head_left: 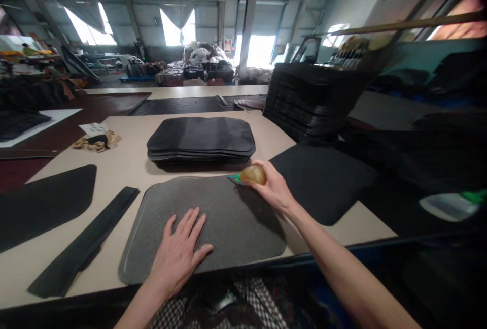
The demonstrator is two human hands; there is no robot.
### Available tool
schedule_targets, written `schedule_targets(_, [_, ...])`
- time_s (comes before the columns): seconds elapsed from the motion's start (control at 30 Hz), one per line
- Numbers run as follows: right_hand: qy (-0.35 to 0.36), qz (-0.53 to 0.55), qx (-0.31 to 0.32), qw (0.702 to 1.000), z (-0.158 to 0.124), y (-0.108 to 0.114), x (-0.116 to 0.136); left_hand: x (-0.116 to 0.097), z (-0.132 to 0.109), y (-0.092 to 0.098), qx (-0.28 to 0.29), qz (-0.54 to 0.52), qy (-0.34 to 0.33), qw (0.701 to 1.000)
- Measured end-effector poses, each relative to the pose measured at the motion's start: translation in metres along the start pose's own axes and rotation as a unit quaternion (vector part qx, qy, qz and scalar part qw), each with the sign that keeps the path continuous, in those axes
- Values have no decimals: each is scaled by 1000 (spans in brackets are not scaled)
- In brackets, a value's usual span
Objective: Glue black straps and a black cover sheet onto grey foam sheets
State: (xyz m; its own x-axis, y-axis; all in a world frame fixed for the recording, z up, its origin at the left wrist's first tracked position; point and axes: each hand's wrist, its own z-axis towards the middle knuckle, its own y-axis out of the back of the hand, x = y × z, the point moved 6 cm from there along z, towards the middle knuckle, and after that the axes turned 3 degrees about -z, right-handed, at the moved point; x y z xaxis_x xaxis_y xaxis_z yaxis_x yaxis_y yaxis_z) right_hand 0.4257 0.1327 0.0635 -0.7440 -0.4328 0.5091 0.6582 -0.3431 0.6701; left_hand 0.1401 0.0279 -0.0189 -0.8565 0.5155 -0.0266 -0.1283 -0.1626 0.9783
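Note:
A grey, round-cornered panel (pixel 228 222) lies flat at the table's front edge. My left hand (pixel 180 242) rests on it with the fingers spread, palm down. In my right hand (pixel 273 187) is an amber squeeze bottle (pixel 254 174) with a green cap, tipped on its side. Its nozzle points left and sits at the panel's far edge; whether the tip touches the panel is hard to see. Just behind, a stack of black panels (pixel 201 138) of similar shape lies on the table.
Black strips (pixel 85 242) and a black piece (pixel 49 202) lie at left, with crumpled tan scraps (pixel 98 138) farther back. On the right are a flat black sheet (pixel 327 176), a tall black stack (pixel 312 100) and another green-capped bottle (pixel 451 207). The pale tabletop (pixel 125 166) shows between them.

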Motion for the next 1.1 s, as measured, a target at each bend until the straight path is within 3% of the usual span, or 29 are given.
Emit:
schedule_targets(0.3, [-37, -52, -18, 998, -20, 53, -40, -1, 0, -3, -13, 22, -6, 1000])
schedule_targets(0.5, [-63, -73, -78, 992, -39, 81, -53, 0, 0, -5, -11, 25, -6, 1000])
schedule_targets(0.67, [-156, -56, -95, 982, -77, 100, -47, 0, 0, -5, 2, 24, -6, 1000])
schedule_targets(0.9, [-228, -52, -61, 970, -135, 125, -31, -2, 1, -5, 3, 30, -10, 1000])
schedule_targets(1.1, [-305, 34, -11, 952, -185, 143, -29, 0, 0, -6, 6, 25, -12, 1000])
